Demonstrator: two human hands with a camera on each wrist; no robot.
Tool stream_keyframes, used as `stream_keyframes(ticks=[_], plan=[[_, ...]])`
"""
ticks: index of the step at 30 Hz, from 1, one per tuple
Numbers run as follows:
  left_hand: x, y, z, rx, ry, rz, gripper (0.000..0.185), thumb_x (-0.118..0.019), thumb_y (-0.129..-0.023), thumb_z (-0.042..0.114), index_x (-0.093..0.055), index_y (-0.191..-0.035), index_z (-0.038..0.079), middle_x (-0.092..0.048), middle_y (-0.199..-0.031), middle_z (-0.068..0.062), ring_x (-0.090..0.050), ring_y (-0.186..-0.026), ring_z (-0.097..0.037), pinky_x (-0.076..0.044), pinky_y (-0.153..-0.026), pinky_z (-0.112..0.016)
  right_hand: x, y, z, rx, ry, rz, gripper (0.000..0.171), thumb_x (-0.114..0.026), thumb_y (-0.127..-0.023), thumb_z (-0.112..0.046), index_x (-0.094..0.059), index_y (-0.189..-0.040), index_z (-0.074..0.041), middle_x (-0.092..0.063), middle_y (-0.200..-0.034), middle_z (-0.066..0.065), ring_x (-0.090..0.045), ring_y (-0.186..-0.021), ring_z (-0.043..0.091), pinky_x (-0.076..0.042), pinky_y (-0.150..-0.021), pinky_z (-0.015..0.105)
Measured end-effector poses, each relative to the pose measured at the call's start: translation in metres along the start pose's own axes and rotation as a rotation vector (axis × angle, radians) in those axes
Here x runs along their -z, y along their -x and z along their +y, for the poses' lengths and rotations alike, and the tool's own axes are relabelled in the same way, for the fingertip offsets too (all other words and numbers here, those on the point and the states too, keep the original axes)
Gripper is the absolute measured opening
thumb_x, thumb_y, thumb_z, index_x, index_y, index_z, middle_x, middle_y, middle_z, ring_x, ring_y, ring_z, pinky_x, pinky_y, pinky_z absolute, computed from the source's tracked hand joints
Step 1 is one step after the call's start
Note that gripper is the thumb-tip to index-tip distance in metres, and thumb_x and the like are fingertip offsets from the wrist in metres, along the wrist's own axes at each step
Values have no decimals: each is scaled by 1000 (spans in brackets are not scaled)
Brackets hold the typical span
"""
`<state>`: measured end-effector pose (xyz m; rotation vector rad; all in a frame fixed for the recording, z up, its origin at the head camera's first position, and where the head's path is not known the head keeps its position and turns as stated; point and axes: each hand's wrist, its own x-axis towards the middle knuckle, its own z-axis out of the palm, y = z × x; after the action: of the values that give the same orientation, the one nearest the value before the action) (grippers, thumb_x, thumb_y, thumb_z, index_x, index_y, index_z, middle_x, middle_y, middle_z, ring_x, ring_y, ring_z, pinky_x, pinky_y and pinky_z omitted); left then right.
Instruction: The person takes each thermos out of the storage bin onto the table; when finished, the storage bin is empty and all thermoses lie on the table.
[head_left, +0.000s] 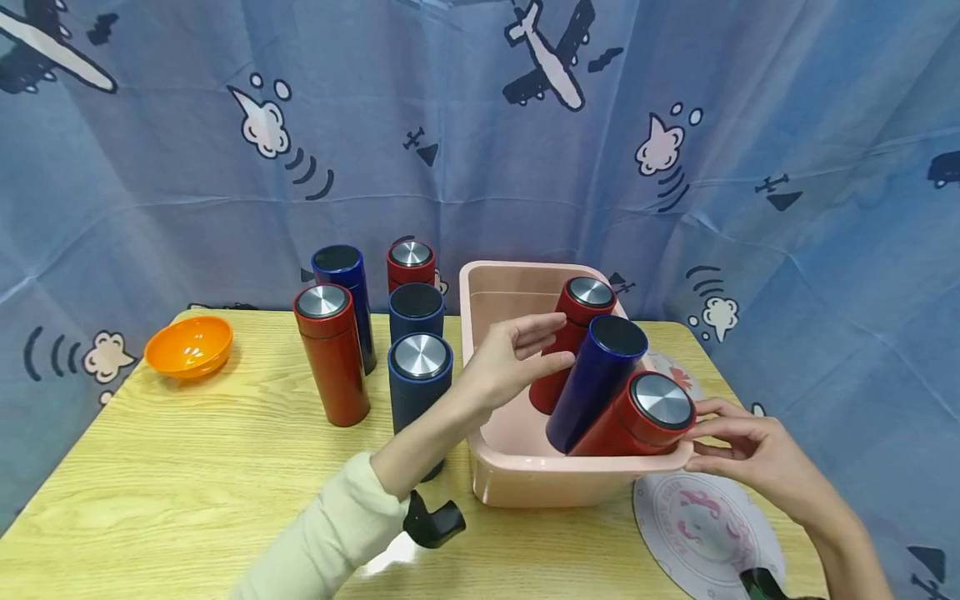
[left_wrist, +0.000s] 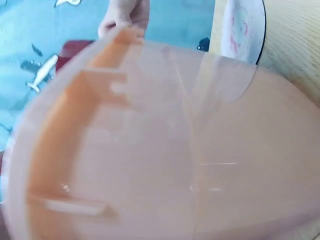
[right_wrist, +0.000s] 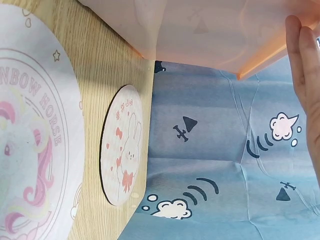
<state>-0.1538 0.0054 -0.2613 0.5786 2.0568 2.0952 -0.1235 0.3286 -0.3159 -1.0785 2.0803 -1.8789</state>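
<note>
A pink plastic basin (head_left: 525,475) stands on the wooden table and holds three bottles that lean to the right: a red one (head_left: 573,337) at the back, a dark blue one (head_left: 596,379) in the middle and a red one (head_left: 637,417) in front. My left hand (head_left: 525,350) hovers open over the basin, its thumb close to the blue bottle. My right hand (head_left: 731,442) touches the basin's near right corner with straight fingers (right_wrist: 302,65), beside the front red bottle's silver lid. In the left wrist view the basin wall (left_wrist: 175,150) fills the frame.
Several upright bottles stand left of the basin, among them a red one (head_left: 330,354) and a dark blue one (head_left: 420,375). An orange bowl (head_left: 187,344) sits far left. A round unicorn mat (head_left: 705,525) and a rabbit coaster (right_wrist: 122,145) lie right of the basin.
</note>
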Motion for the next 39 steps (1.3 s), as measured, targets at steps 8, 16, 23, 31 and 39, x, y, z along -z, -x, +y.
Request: stream_keyframes(ticks=[8, 16, 23, 31, 39], plan=[[0, -29, -8, 58, -92, 1, 60, -59, -92, -2, -36, -147, 3, -36, -151, -12, -31, -140, -25, -28, -113, -34, 1, -1, -2, -33, 31, 5, 36, -59, -74, 30, -61, -108, 18, -54, -121, 9, -54, -114, 13, -51, -89, 34], [-10, -54, -9, 95, -33, 64, 63, -53, -91, -10, -34, -148, 6, -31, -154, -8, -24, -143, -26, -24, -115, -38, -1, 0, -2, -29, 27, 4, 36, -59, -74, 31, -61, -107, 19, -54, -122, 7, -53, -115, 12, -51, -88, 35], [-12, -64, -14, 74, 12, 50, 73, -45, -87, -19, -27, -151, 9, -26, -156, -7, -17, -145, -18, -22, -116, -36, 0, 0, 0, -38, 31, 12, 36, -59, -73, 31, -61, -107, 19, -53, -122, 6, -51, -116, 11, -51, -89, 34], [-12, -64, -18, -80, -219, 1, 66, -43, -84, -21, -36, -146, 0, -38, -148, -16, -32, -139, -23, -26, -113, -25, 1, 0, 3, -13, 14, 5, 39, -57, -73, 33, -61, -109, 18, -53, -122, 10, -51, -116, 12, -52, -87, 32], [-10, -48, 1, 73, -224, -37, 65, -53, -91, -4, -26, -150, 4, -36, -149, -14, -33, -138, -25, -26, -114, -37, -2, 0, 0, -38, 34, 34, 38, -57, -74, 32, -62, -108, 16, -53, -120, 9, -52, -115, 11, -52, -86, 32]])
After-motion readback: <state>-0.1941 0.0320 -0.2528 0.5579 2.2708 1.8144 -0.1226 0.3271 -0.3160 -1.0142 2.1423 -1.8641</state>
